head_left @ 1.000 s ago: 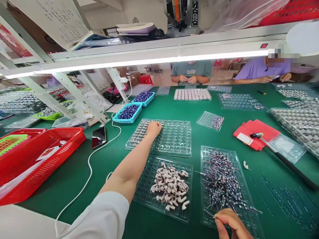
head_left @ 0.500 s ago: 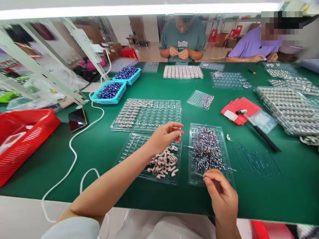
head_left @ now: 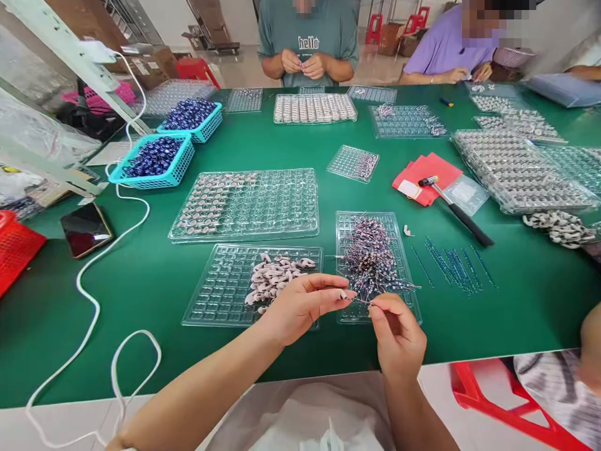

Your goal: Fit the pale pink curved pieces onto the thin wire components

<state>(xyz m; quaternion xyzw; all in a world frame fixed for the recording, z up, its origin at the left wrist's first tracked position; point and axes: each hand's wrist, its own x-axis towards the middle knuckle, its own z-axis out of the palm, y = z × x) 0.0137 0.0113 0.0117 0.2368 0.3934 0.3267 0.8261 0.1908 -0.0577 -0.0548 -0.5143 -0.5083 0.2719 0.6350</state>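
Observation:
My left hand (head_left: 305, 307) pinches a small whitish earbud shell (head_left: 344, 294) between thumb and fingertips. Close beside it, my right hand (head_left: 399, 335) is closed on the end of a thin wired component (head_left: 362, 302), which points toward the shell. Whether the two parts touch I cannot tell. Behind my hands, a clear tray (head_left: 404, 275) carries a tangled heap of wired components (head_left: 370, 250). Partly behind my left hand is a heap of loose earbud shells (head_left: 270, 279) on another clear tray (head_left: 211, 294).
A larger compartment tray (head_left: 277, 207), its left part filled with shells, lies farther back. Blue baskets (head_left: 183, 166), a phone (head_left: 87, 230) and a white cable (head_left: 91, 294) are leftward. Rightward lie a black-handled hammer (head_left: 469, 224), red packets (head_left: 429, 175) and stacked trays (head_left: 516, 169). Two people sit opposite.
My left hand has come back from the larger tray to meet my right hand, now with a shell in its fingers. My right hand keeps its pinch. The view has tilted down.

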